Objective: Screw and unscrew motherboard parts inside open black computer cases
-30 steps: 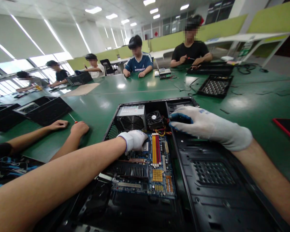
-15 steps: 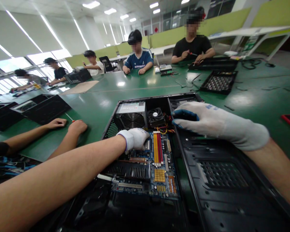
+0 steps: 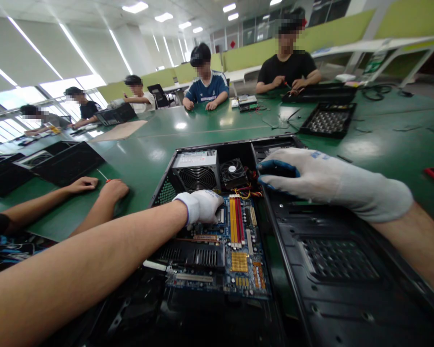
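Observation:
My left hand [image 3: 204, 206], in a white knit glove, reaches down beside the CPU socket [image 3: 220, 216] on the blue motherboard [image 3: 238, 270]. Its fingers are curled together with the tips turned down, and whatever they pinch is hidden. My right hand [image 3: 304, 174], in a white glove with blue-coated fingers, hovers at the inner rail of the black computer case [image 3: 285, 270]. Thumb and fingers are spread apart there, with no object visible between them. Yellow and red memory slots [image 3: 236, 219] stand just right of my left hand.
Behind the motherboard sit a power supply [image 3: 196, 171] and a cooling fan [image 3: 233, 172] with coloured wires. At left, a co-worker's hands [image 3: 114, 189] hold a screwdriver near another case [image 3: 67, 164]. A black tray-like panel [image 3: 327, 120] lies farther back on the green table [image 3: 148, 159].
The view shifts very slightly. My left hand stays by the socket in almost the same pose, and my right hand keeps its spread shape at the rail.

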Action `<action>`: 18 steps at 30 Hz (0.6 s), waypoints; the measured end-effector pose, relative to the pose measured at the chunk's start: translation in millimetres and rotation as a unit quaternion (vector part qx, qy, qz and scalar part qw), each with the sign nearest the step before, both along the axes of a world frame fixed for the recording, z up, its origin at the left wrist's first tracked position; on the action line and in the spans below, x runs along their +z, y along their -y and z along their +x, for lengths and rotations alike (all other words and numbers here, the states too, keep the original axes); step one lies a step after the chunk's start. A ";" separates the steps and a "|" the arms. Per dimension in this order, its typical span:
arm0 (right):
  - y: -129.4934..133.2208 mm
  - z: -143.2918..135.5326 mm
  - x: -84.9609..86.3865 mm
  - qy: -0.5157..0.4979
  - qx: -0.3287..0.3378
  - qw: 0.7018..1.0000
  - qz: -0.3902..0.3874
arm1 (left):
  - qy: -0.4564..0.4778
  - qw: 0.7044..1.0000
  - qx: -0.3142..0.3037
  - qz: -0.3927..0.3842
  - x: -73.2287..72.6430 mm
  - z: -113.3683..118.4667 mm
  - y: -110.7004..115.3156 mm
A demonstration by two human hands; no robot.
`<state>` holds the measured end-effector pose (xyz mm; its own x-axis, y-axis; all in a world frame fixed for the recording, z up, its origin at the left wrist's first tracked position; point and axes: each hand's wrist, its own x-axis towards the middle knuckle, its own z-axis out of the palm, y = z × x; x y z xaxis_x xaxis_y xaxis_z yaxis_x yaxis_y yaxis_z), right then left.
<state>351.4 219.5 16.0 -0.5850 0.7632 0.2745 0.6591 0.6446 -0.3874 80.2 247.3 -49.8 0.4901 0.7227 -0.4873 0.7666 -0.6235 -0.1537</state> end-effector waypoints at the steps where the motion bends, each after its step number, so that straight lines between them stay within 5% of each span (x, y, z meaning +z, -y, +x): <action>1: 0.0 -0.1 0.3 -0.002 0.001 1.000 0.000 | 0.002 1.000 0.001 0.000 -1.1 -0.6 -0.6; 18: 1.9 -2.6 4.6 -0.003 0.003 1.000 -0.010 | 0.012 1.000 0.009 0.001 -3.6 -1.5 -1.2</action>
<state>348.8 217.5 20.6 -0.5886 0.7647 0.2623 0.6526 0.6409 -0.4042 78.6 248.5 -53.4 0.4890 0.7320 -0.4743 0.7810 -0.6097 -0.1357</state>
